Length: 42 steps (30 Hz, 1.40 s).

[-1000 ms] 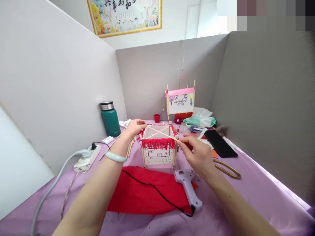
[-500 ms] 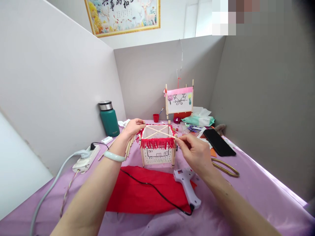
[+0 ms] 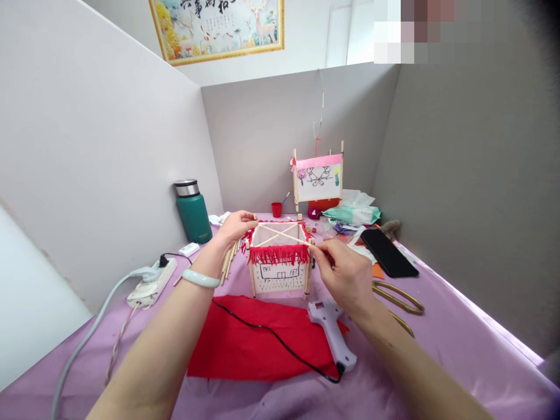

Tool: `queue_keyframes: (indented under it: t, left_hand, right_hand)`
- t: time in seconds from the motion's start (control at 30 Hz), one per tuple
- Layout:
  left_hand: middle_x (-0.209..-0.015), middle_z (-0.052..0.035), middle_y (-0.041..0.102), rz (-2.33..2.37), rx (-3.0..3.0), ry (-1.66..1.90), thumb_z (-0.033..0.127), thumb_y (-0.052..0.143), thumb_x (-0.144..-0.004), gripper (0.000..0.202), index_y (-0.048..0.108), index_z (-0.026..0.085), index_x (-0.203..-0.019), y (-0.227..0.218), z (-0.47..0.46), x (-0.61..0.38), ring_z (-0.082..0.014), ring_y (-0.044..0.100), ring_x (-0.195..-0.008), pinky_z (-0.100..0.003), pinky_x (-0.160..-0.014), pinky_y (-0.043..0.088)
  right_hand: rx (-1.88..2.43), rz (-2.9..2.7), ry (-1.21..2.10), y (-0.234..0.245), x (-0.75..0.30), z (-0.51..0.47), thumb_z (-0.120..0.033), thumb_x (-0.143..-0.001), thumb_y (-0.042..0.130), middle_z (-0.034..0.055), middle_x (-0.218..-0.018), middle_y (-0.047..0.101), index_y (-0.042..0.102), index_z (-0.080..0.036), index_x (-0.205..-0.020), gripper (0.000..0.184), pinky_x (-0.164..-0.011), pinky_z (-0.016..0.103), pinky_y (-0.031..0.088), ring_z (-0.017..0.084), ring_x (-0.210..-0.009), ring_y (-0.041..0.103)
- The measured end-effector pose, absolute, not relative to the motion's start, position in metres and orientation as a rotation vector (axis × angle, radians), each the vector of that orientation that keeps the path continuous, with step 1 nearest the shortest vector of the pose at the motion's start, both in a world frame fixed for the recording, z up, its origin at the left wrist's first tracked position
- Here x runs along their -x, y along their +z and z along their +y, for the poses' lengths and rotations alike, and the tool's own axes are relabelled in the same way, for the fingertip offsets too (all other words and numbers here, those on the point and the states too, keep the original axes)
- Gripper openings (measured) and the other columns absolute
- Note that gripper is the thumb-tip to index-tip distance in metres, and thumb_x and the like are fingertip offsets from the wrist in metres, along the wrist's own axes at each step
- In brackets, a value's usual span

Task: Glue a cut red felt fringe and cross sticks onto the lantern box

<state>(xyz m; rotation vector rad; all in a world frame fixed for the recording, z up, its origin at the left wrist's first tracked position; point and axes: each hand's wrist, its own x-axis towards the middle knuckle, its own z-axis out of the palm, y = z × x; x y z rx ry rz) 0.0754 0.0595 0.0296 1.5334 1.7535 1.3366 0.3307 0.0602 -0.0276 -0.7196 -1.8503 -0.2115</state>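
Observation:
A square paper lantern (image 3: 280, 286) with a wooden stick frame, a house drawing and red fringe around its top stands in front of me. Two thin sticks cross over its open top. My left hand (image 3: 238, 227) pinches at the far left corner, at one end of a thin wooden stick (image 3: 291, 237). The near right end of that stick is between the thumb and fingers of my right hand (image 3: 343, 268). A white glue gun (image 3: 333, 335) lies below my right hand, its black cord running over red cloth (image 3: 245, 350).
A second lantern (image 3: 319, 178) hangs from a wire at the back. A green bottle (image 3: 193, 213) and a power strip (image 3: 151, 283) are on the left. On the right are a black phone (image 3: 389, 252), scissors with gold handles (image 3: 398, 297) and a wipes pack (image 3: 352, 214).
Both hands stay at the same corners of the lantern, holding the stick. The view has shifted very slightly, and more of the scissors' handles shows beside my right arm.

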Motion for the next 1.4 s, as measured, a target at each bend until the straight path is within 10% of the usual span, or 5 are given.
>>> queue_keyframes:
  t: [0.23, 0.6, 1.4]
  left_hand:
    - [-0.113, -0.0142, 0.064, 2.105, -1.769, 1.415, 0.024, 0.061, -0.076, 0.032, 0.065, 0.011, -0.105, 0.055, 0.046, -0.080, -0.0234, 0.059, -0.101, -0.035, -0.090, 0.044]
    - [-0.094, -0.0033, 0.072, 1.617, -2.443, 0.711, 0.020, 0.056, -0.081, 0.018, 0.073, 0.022, -0.089, 0.064, 0.028, -0.161, -0.0200, 0.063, -0.089, -0.029, -0.079, 0.044]
    - [-0.086, -0.0018, 0.070, 1.490, -2.389, 0.976, 0.021, 0.056, -0.084, 0.013, 0.069, 0.019, -0.083, 0.051, 0.035, -0.160, -0.0155, 0.061, -0.082, -0.027, -0.077, 0.045]
  right_hand:
    - [0.719, -1.839, -0.249, -0.027, -0.330, 0.060, -0.030, -0.090, 0.054, 0.0006, -0.071, 0.067, 0.064, -0.017, -0.078, 0.020, -0.059, 0.022, 0.036, 0.009, -0.059, 0.056]
    - [0.741, -1.840, -0.217, -0.028, -0.331, 0.059, -0.033, -0.090, 0.053, 0.0017, -0.071, 0.067, 0.063, -0.017, -0.081, 0.021, -0.058, 0.023, 0.036, 0.011, -0.058, 0.057]
    - [0.814, -1.762, 0.017, -0.032, -0.356, 0.058, -0.036, -0.089, 0.053, 0.0019, -0.080, 0.068, 0.066, -0.018, -0.088, 0.022, -0.062, 0.022, 0.041, 0.010, -0.064, 0.058]
